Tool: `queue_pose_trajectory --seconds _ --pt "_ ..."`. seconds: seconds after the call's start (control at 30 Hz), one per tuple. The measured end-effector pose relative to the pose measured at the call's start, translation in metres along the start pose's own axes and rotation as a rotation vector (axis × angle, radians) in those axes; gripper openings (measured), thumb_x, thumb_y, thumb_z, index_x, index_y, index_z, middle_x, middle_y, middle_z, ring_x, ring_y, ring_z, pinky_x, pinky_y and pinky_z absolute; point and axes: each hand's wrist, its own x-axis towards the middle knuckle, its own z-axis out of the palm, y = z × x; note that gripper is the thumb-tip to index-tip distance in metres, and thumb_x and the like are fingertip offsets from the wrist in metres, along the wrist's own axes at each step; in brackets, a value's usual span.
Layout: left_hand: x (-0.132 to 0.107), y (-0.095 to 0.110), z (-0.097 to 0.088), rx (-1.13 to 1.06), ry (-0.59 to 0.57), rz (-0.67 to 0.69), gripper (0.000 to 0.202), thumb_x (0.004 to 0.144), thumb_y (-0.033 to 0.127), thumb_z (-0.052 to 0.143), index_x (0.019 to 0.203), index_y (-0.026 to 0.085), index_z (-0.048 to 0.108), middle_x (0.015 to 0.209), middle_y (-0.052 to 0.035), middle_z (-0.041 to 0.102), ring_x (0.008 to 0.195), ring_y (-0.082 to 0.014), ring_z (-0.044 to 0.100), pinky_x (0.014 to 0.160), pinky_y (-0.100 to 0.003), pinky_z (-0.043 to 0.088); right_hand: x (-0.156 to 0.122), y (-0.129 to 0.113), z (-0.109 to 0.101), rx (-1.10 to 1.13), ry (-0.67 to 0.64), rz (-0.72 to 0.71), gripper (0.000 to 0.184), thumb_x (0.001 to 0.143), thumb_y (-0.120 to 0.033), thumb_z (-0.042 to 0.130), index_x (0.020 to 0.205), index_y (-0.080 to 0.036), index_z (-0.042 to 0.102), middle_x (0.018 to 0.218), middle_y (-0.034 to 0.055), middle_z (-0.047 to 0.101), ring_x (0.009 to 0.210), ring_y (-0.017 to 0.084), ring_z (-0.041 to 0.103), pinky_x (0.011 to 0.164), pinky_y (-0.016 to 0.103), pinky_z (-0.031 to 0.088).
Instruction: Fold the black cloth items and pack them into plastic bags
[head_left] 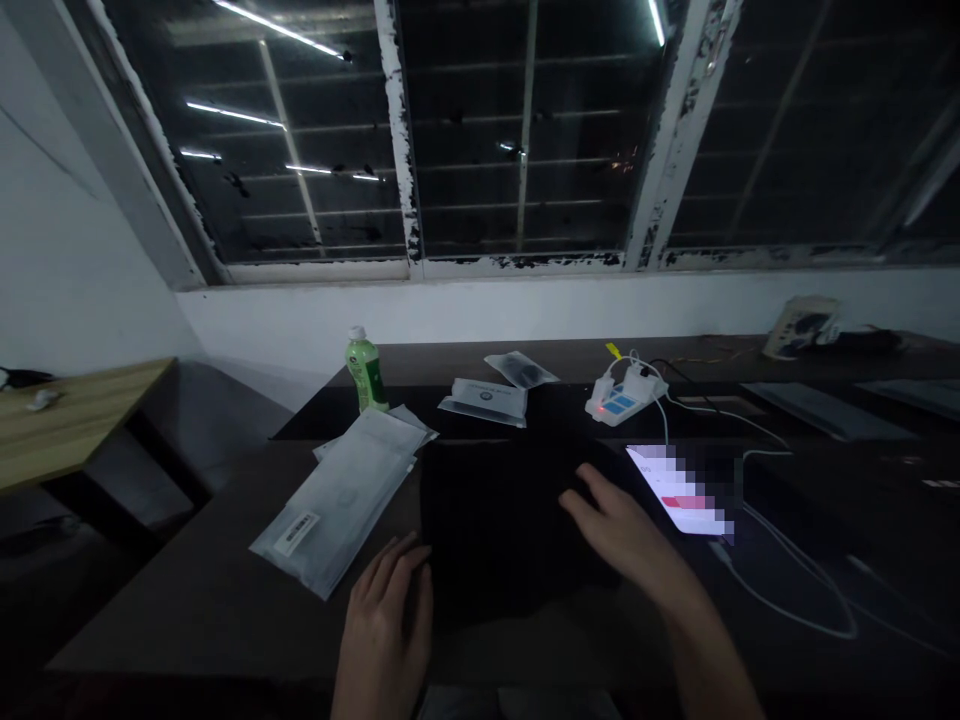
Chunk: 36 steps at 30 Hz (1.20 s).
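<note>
A dark black piece of what looks like cloth lies spread on the table in front of me. At its left edge rests my left hand, open, fingers stretched forward with the fingertips at the black material. My right hand reaches over its right side, fingers extended and a little apart, with nothing visible in them. Some of the right fingers are hard to see against the black. Left of the cloth is a translucent plastic pouch with a barcode label, lying on other packets. A lit phone sits just right of my right hand.
A green bottle stands at the back left. Smaller packets lie behind the cloth. A white power strip with plugged-in chargers and a white cable occupy the right side. Flat bags lie farther right, and a wooden table stands left.
</note>
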Motion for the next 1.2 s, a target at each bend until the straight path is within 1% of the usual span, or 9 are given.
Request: queue_pose_trajectory --seconds 0.1,0.2,0.3,0.43,0.53,0.7,0.97,1.1,1.2 --pt "-0.003 -0.005 0.004 0.061 -0.108 0.106 0.030 0.095 0.026 0.047 0.119 0.029 0.063 0.129 -0.0045 0.066 0.124 -0.0290 0.058 0.097 -0.053 0.053 0.000 -0.016 -0.019 -0.124 0.111 0.090 0.019 0.089 -0.035 0.045 0.101 -0.024 0.056 0.086 0.0089 0.072 0.087 0.031 0.070 0.074 0.038 0.047" --pt "-0.005 -0.008 0.005 0.085 -0.153 0.131 0.030 0.093 0.024 0.049 0.118 0.028 0.065 0.133 -0.0052 0.063 0.125 -0.0296 0.058 0.096 -0.053 0.054 -0.014 -0.042 0.000 -0.257 0.150 0.092 0.020 0.090 -0.034 0.046 0.106 -0.022 0.052 0.079 0.0116 0.070 0.076 0.033 0.070 0.067 0.040 0.047" --pt "-0.006 -0.010 0.004 0.086 -0.150 0.138 0.029 0.093 0.024 0.049 0.117 0.026 0.066 0.132 -0.0073 0.064 0.123 -0.0295 0.059 0.093 -0.051 0.057 -0.037 -0.055 0.049 -0.235 0.065 -0.080 0.022 0.091 -0.026 0.044 0.111 -0.022 0.052 0.106 0.0181 0.070 0.097 0.035 0.069 0.080 0.046 0.050" --pt "-0.007 -0.012 0.004 0.105 -0.156 0.161 0.031 0.092 0.022 0.048 0.118 0.025 0.065 0.131 -0.0091 0.065 0.122 -0.0294 0.060 0.094 -0.051 0.057 -0.062 -0.048 0.095 -0.274 -0.042 -0.287 0.043 0.087 -0.042 0.060 0.121 -0.016 0.055 0.146 0.0240 0.046 0.136 0.042 0.041 0.111 0.061 0.031" --pt "-0.007 -0.013 0.005 0.106 -0.157 0.176 0.031 0.092 0.022 0.049 0.118 0.024 0.065 0.131 -0.0092 0.064 0.123 -0.0296 0.059 0.093 -0.051 0.057 -0.065 -0.044 0.085 -0.236 -0.065 -0.326 0.050 0.091 -0.056 0.052 0.120 -0.016 0.061 0.141 0.0208 0.053 0.134 0.039 0.044 0.111 0.058 0.033" --pt "-0.006 -0.010 0.003 0.087 -0.111 0.154 0.027 0.094 0.022 0.049 0.114 0.025 0.066 0.128 -0.0069 0.066 0.121 -0.0283 0.060 0.092 -0.049 0.058 -0.047 -0.054 0.050 -0.297 0.148 -0.158 0.041 0.101 -0.034 0.035 0.119 -0.012 0.064 0.126 0.0187 0.064 0.115 0.032 0.061 0.095 0.047 0.050" --pt "-0.001 -0.027 -0.012 0.151 0.026 0.061 0.024 0.097 0.025 0.044 0.112 0.022 0.062 0.119 -0.0089 0.068 0.114 -0.0280 0.062 0.091 -0.046 0.053 -0.034 -0.047 0.074 -0.504 -0.060 -0.124 0.046 0.098 -0.022 0.039 0.143 -0.021 0.051 0.150 0.0178 0.043 0.128 0.034 0.052 0.100 0.047 0.045" --pt "0.014 -0.046 -0.021 0.312 0.001 -0.065 0.023 0.094 0.028 0.049 0.111 0.018 0.062 0.113 -0.0110 0.067 0.106 -0.0301 0.062 0.090 -0.045 0.052 -0.034 -0.050 0.063 -0.454 0.061 -0.013 0.049 0.101 -0.032 0.035 0.142 -0.008 0.047 0.129 0.0221 0.060 0.113 0.032 0.061 0.089 0.040 0.050" --pt "0.028 -0.053 -0.029 0.428 -0.113 -0.195 0.028 0.092 0.028 0.053 0.116 0.016 0.061 0.112 -0.0116 0.065 0.104 -0.0304 0.062 0.088 -0.041 0.051 -0.030 -0.051 0.054 -0.409 0.022 0.105 0.050 0.100 -0.039 0.037 0.124 -0.001 0.058 0.107 0.0228 0.068 0.101 0.032 0.066 0.078 0.037 0.052"
